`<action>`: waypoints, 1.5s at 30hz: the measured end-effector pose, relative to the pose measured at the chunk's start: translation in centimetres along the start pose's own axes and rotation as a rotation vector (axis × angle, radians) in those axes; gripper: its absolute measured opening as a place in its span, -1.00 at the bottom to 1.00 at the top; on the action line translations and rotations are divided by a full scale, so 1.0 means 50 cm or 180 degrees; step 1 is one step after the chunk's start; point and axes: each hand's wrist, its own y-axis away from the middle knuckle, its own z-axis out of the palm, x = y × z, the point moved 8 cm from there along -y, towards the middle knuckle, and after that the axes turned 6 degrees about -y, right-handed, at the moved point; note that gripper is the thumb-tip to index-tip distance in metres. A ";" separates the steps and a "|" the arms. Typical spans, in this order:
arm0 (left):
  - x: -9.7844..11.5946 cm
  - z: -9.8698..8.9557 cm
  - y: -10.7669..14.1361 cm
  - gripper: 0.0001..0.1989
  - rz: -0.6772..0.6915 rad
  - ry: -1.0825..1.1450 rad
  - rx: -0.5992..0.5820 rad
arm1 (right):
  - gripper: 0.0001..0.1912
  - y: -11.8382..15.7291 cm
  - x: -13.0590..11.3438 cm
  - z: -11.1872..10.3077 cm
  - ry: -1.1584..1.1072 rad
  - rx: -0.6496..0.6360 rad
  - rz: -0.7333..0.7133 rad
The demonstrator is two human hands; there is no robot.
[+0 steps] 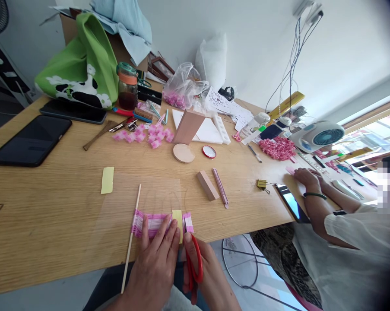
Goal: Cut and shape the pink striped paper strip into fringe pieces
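Right of the yellow slip (177, 214), scissors (200, 261) are gripped by the right hand (211, 268); the pink strip (155, 219), pressed by the flat-fingered left hand (156, 263), seems unsevered.

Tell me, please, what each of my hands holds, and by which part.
Your right hand holds the red-handled scissors by their handles. Your left hand grips nothing; it rests on the pink-and-white striped strip.

Left hand (157, 264) rests on a pink-striped strip (154, 222); right hand (211, 270) holds red scissors (199, 260).
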 end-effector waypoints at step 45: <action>0.000 -0.001 -0.003 -0.59 -0.0044 0.0042 -0.0023 | -0.32 0.003 -0.001 -0.005 0.0001 0.0050 0.0155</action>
